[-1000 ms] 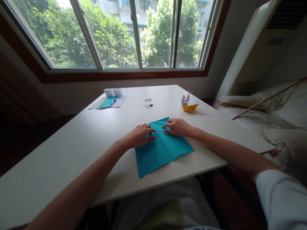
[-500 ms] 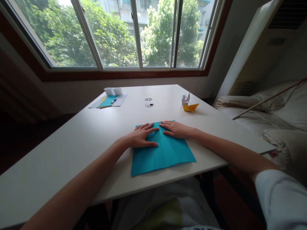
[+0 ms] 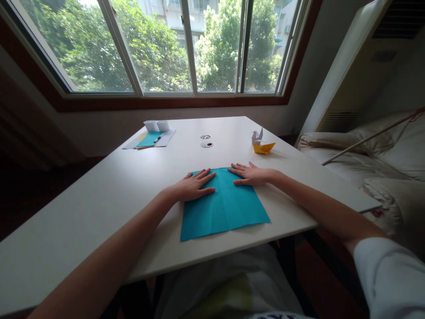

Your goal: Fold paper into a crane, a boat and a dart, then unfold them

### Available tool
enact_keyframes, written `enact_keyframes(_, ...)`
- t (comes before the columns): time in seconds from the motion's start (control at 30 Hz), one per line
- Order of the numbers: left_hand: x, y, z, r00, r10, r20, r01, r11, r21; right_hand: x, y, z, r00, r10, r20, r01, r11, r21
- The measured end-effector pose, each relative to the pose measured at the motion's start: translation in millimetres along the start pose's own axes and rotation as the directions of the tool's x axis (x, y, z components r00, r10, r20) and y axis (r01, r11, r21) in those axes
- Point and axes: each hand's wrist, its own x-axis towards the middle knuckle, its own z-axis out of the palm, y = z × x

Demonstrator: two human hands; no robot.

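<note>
A teal sheet of paper (image 3: 226, 210) lies unfolded near the front edge of the table, with faint creases running across it. My left hand (image 3: 194, 186) rests flat on its far left part, fingers spread and palm down. On the far right part lies my right hand (image 3: 250, 174), also palm down with its fingers apart. Both hands touch the paper without gripping it. Parts of the sheet's far corners are hidden under the hands.
The white table (image 3: 116, 199) stands before a window. At its far right sit a white folded paper bird (image 3: 257, 136) and a yellow paper boat (image 3: 264, 148). Far left are stacked paper sheets (image 3: 149, 140), a pen (image 3: 157, 139) and two white paper boxes (image 3: 156, 126).
My hands have slid apart across the paper, the right one outward to the right and the left one slightly left. The sheet now lies flatter, with fewer wrinkles between the hands.
</note>
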Motion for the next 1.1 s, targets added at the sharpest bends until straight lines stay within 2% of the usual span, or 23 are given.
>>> enact_keyframes(0.1,-1,0,-1.4,0.999,-0.033,-0.013,0.033,0.999,0.030,0,1,-1,0.998,0.052,-0.022,-0.052,0.998,-0.032)
enact_keyframes(0.17,-2,1,-2.7,0.995,-0.094,-0.035,0.096,0.994,0.057,0,-1,-1,0.991,0.063,-0.119,-0.074,0.993,-0.091)
enact_keyframes(0.27,-4,2,-5.1,0.967,-0.230,-0.106,0.240,0.965,0.103,0,-10,-4,0.942,-0.082,-0.325,0.012,0.977,-0.211)
enact_keyframes(0.33,-4,4,-7.4,0.938,-0.303,-0.169,0.326,0.936,0.134,-3,-18,-8,0.891,-0.225,-0.394,0.123,0.956,-0.267)
enact_keyframes(0.43,-7,8,-11.7,0.898,-0.354,-0.261,0.404,0.899,0.171,-6,-32,-10,0.848,-0.365,-0.384,0.257,0.917,-0.305)
enact_keyframes(0.53,-10,12,-15.4,0.881,-0.345,-0.325,0.420,0.885,0.199,-7,-41,-8,0.857,-0.426,-0.290,0.336,0.888,-0.314)
enact_keyframes(0.63,-11,15,-16.1,0.887,-0.284,-0.364,0.372,0.907,0.198,-4,-39,-3,0.896,-0.396,-0.202,0.341,0.904,-0.257)
enact_keyframes(0.77,-9,14,-12.6,0.891,-0.124,-0.437,0.244,0.942,0.229,0,-29,1,0.932,-0.319,-0.173,0.296,0.944,-0.145)
enact_keyframes(0.9,-8,14,-10.1,0.920,0.017,-0.392,0.089,0.964,0.252,1,-27,0,0.941,-0.282,-0.190,0.272,0.959,-0.077)
enact_keyframes(1.03,-10,22,-11.2,0.889,0.119,-0.443,0.030,0.949,0.315,0,-29,1,0.939,-0.272,-0.211,0.263,0.962,-0.070)
enact_keyframes(1.1,-10,29,-11.4,0.892,0.186,-0.412,-0.043,0.942,0.331,0,-29,2,0.929,-0.300,-0.218,0.293,0.954,-0.066)
